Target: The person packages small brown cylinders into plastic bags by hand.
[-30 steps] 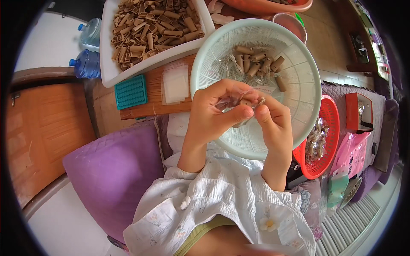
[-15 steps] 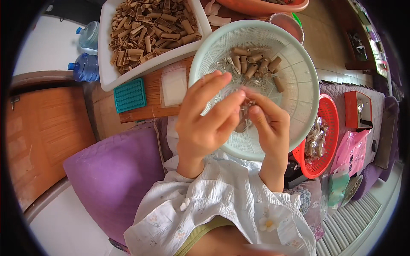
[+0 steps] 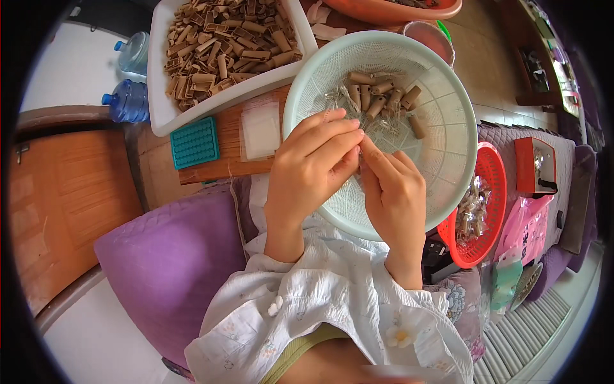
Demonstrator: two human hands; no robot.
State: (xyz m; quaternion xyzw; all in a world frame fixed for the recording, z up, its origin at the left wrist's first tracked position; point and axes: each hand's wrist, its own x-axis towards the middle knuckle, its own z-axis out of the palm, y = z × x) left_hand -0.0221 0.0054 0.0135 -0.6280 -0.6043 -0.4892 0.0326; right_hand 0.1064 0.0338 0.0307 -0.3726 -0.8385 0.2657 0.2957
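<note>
Packaging, located relative to the pale green basket (image 3: 448, 128). Left of it: a flat clear plastic packet (image 3: 261, 128), rectangular and whitish. Right of it: a small orange-red box (image 3: 535, 165) with a pictured face. Lower right: a pink plastic bag (image 3: 526, 224) and a pale green pouch (image 3: 506, 280).

The person wears a white garment with faint floral print; hands (image 3: 313, 166) and forearms bare.

Left hand (image 3: 313, 169) and right hand (image 3: 393, 192) together, fingertips pinched and touching.
</note>
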